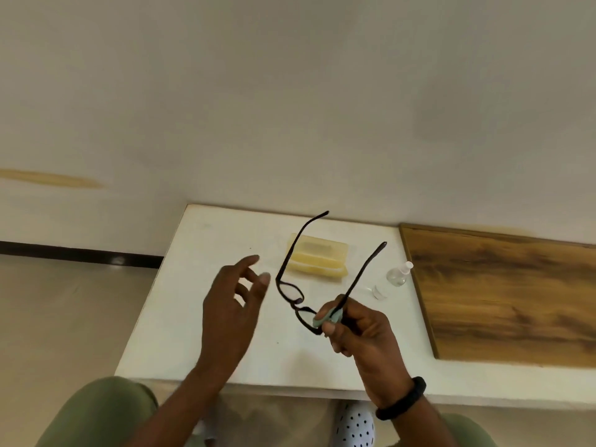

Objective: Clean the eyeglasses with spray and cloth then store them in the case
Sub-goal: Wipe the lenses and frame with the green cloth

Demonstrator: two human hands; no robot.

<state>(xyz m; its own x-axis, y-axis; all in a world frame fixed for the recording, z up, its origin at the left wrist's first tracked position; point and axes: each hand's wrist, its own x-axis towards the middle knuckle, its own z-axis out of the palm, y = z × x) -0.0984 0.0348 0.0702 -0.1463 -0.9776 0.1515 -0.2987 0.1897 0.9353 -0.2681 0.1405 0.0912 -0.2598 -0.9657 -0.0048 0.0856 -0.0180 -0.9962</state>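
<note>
Your right hand [358, 321] pinches light, fragile glasses [298, 301] through the cloth [325, 319] at lower centre; left hand [230, 304] open, so grip the rim, not lenses.

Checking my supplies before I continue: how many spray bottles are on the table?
1. The spray bottle lies on the white table, right of the yellow case, with its clear cap off beside it. None seems hidden.
</note>
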